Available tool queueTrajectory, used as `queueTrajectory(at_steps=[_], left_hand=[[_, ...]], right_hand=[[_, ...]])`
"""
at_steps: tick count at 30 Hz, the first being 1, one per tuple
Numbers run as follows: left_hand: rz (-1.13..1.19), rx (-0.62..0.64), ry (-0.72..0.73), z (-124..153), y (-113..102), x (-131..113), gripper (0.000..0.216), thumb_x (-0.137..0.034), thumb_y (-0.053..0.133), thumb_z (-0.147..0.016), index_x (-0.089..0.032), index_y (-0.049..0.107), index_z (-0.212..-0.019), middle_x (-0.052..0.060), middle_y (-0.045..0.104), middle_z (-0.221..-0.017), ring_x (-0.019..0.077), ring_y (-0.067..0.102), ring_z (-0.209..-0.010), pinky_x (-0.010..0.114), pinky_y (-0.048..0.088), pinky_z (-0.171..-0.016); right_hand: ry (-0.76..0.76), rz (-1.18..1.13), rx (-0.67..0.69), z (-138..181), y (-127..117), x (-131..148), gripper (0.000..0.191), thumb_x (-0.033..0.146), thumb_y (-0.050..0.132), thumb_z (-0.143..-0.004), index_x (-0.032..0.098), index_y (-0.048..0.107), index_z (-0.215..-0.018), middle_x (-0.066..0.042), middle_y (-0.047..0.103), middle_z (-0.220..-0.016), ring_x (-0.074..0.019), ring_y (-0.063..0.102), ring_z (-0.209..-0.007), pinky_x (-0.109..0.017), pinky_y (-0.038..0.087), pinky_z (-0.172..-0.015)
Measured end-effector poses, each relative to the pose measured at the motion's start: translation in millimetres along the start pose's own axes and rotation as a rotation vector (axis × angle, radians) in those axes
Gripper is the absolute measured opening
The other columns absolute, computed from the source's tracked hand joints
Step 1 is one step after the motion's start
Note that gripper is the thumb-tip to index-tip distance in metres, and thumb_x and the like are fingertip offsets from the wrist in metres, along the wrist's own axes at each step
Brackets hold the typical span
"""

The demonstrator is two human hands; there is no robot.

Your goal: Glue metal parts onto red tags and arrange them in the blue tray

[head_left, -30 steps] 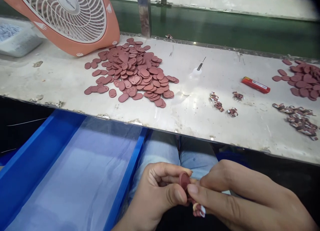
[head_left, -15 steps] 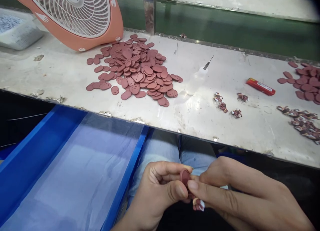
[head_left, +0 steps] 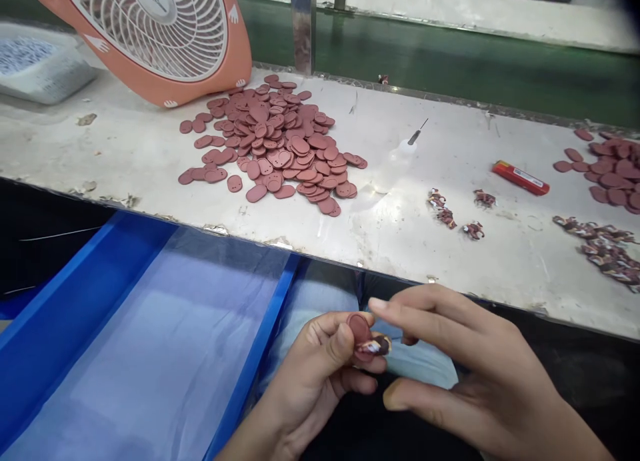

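Note:
My left hand [head_left: 313,364] is closed, its thumb and fingers pinching a reddish-brown oval base [head_left: 359,326]. Against that base sits a small painted figure [head_left: 376,345] in brown, white and yellow, its exact shape too small to make out. Just to the right, my right hand [head_left: 480,361] is open with thumb and fingers apart, holding nothing. Both hands are over my lap, in front of the bench edge. On the bench lie a large pile of similar oval bases [head_left: 280,141] and a few loose small figures [head_left: 445,216].
An orange fan [head_left: 170,91] stands behind the pile, near a white basket [head_left: 65,81]. A thin-tipped tool [head_left: 414,137], a red box-like item [head_left: 520,177], a second pile of bases [head_left: 615,168] and clustered figures [head_left: 610,254] lie rightward. Below is a blue-rimmed bin [head_left: 250,374].
My right hand has let go of the piece and drawn away, its fingers spreading. My left hand keeps the base, now turned so the figure points right. The camera view has shifted slightly.

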State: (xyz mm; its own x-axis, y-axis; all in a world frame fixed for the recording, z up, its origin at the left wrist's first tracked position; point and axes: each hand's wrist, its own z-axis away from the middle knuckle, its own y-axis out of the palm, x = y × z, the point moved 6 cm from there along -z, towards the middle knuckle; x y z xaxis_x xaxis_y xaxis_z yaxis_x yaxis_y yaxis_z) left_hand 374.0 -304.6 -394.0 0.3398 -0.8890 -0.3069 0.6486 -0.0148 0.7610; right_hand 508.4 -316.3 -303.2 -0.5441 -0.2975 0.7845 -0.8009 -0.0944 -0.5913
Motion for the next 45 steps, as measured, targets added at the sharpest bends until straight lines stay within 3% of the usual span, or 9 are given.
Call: queueTrajectory(at_steps=[6, 13, 17, 19, 22, 26, 32, 39, 45], left_hand=[[0.035, 0.003, 0.000, -2.0, -7.9, -4.8, 0.026, -0.040, 0.078, -0.080, -0.014, 0.077, -0.084, 0.002, 0.069, -0.072, 0.0078, 0.066, -0.063, 0.013, 0.054, -0.054], [-0.023, -0.022, 0.020, 1.6, -8.2, -18.3, 0.030, -0.041, 0.079, -0.079, -0.014, 0.076, -0.093, 0.003, 0.072, -0.081, 0.0086, 0.066, -0.067, 0.013, 0.054, -0.052], [-0.024, -0.012, 0.039, 4.5, -5.3, -30.0, 0.050, -0.052, 0.078, -0.076, -0.014, 0.073, -0.109, 0.009, 0.075, -0.093, 0.0145, 0.071, -0.075, 0.017, 0.057, -0.051], [-0.022, -0.079, 0.094, 6.3, -6.3, -39.5, 0.055, -0.053, 0.075, -0.078, -0.015, 0.069, -0.117, 0.010, 0.075, -0.095, 0.0167, 0.072, -0.080, 0.019, 0.059, -0.053], [0.004, -0.252, 0.209, 10.5, -10.1, -55.8, 0.041, -0.043, 0.071, -0.086, -0.016, 0.067, -0.116, 0.007, 0.074, -0.096, 0.0154, 0.072, -0.081, 0.019, 0.058, -0.053], [0.078, -0.356, 0.213, 14.1, -12.1, -66.0, 0.038, -0.039, 0.058, -0.095, -0.013, 0.063, -0.123, 0.013, 0.073, -0.116, 0.0167, 0.072, -0.090, 0.021, 0.060, -0.059], [0.065, -0.279, 0.231, 18.8, -16.1, -73.0, 0.040, -0.033, 0.050, -0.099, -0.011, 0.063, -0.128, 0.019, 0.064, -0.136, 0.0287, 0.063, -0.122, 0.032, 0.059, -0.085], [-0.087, -0.212, 0.169, 20.7, -10.1, -68.5, 0.034, -0.033, 0.059, -0.094, -0.014, 0.069, -0.121, 0.018, 0.069, -0.129, 0.0292, 0.068, -0.114, 0.029, 0.059, -0.076], [-0.416, -0.215, 0.246, 19.0, 8.6, -56.7, 0.041, -0.045, 0.057, -0.094, -0.018, 0.071, -0.121, 0.015, 0.073, -0.121, 0.0280, 0.069, -0.109, 0.033, 0.057, -0.084]], right_hand=[[0.064, -0.121, -0.042, -6.7, 7.0, -7.8, 0.036, 0.016, 0.064, -0.095, 0.028, 0.059, -0.129, -0.001, 0.064, -0.099, -0.0094, 0.062, -0.085, -0.018, 0.054, -0.074], [0.077, -0.170, -0.032, -21.7, 12.9, -7.8, 0.029, 0.015, 0.063, -0.094, 0.027, 0.066, -0.120, 0.001, 0.064, -0.082, -0.0095, 0.061, -0.070, -0.021, 0.051, -0.062], [0.035, -0.148, -0.120, -32.3, 13.6, -2.2, 0.025, 0.017, 0.065, -0.093, 0.026, 0.068, -0.115, 0.002, 0.062, -0.077, -0.0089, 0.059, -0.063, -0.019, 0.049, -0.055], [0.002, -0.076, -0.204, -38.8, 14.2, 2.3, 0.025, 0.013, 0.064, -0.091, 0.025, 0.068, -0.113, 0.002, 0.061, -0.076, -0.0082, 0.057, -0.059, -0.019, 0.049, -0.053], [-0.071, 0.036, -0.338, -48.0, 15.4, 10.3, 0.026, 0.009, 0.063, -0.088, 0.021, 0.069, -0.110, 0.000, 0.061, -0.076, -0.0096, 0.058, -0.058, -0.020, 0.048, -0.048], [-0.041, -0.098, -0.465, -55.1, 14.6, 6.4, 0.026, 0.010, 0.066, -0.087, 0.022, 0.068, -0.109, -0.002, 0.063, -0.080, -0.0111, 0.058, -0.062, -0.021, 0.049, -0.051], [0.129, -0.401, -0.526, -58.2, 17.2, -16.6, 0.011, 0.017, 0.069, -0.088, 0.024, 0.071, -0.097, -0.001, 0.060, -0.082, -0.0110, 0.057, -0.065, -0.021, 0.051, -0.056], [0.213, -0.605, -0.475, -51.2, 21.8, -34.5, 0.010, 0.030, 0.067, -0.091, 0.021, 0.067, -0.095, -0.004, 0.069, -0.084, -0.0144, 0.065, -0.062, -0.023, 0.057, -0.051], [0.204, -0.428, -0.558, -50.3, 14.2, -26.2, 0.007, 0.018, 0.065, -0.087, 0.021, 0.065, -0.094, -0.002, 0.068, -0.082, -0.0138, 0.066, -0.068, -0.022, 0.057, -0.060]])
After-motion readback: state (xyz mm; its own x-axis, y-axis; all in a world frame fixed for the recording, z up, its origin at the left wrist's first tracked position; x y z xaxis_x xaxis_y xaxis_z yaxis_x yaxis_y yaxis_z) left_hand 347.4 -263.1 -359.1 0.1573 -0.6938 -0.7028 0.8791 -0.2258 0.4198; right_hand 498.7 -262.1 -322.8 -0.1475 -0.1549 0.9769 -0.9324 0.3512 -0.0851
